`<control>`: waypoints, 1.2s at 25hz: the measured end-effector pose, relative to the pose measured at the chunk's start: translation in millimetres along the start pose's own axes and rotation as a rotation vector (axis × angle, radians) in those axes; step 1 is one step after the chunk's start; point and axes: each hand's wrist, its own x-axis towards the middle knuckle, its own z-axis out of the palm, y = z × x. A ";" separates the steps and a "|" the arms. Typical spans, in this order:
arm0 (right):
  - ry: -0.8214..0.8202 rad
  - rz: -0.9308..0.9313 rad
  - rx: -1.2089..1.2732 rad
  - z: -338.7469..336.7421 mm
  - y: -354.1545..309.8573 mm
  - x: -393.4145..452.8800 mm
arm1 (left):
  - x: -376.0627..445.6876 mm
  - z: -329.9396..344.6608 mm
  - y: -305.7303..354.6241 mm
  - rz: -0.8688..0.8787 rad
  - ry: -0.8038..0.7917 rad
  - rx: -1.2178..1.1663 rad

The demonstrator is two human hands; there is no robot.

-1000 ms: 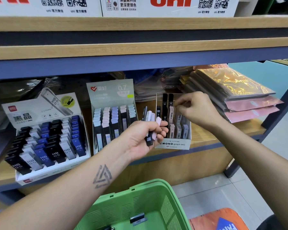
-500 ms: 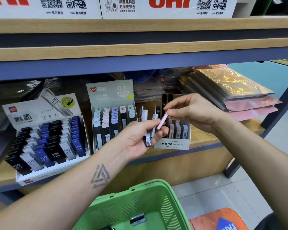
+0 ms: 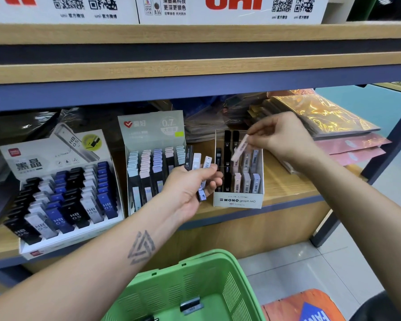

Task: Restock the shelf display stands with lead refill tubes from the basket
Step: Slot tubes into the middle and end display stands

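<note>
One slim pale pink lead refill tube [image 3: 240, 148] is pinched, tilted, between the fingertips of your right hand [image 3: 280, 137], just above the white cardboard MONO display stand [image 3: 238, 200] on the wooden shelf [image 3: 287, 188]. Your left hand [image 3: 190, 188] curls its grip around a fan of black, white and lilac refill tubes [image 3: 196, 161], just left of that stand. The green plastic basket [image 3: 218, 269] sits below your forearms, a few tubes at its bottom.

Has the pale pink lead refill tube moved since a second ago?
Yes. The pale pink lead refill tube, pinched by the right hand, has gone from the left hand to above the white MONO display stand.
</note>
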 end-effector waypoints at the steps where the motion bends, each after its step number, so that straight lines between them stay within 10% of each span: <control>1: 0.059 -0.037 -0.145 -1.3 2.9 1.9 | 0.1 -0.4 0.0 -0.001 -0.002 0.001; 30: 0.000 -0.233 -0.815 49.1 27.4 6.0 | -0.4 -2.6 1.0 -0.017 -0.089 0.042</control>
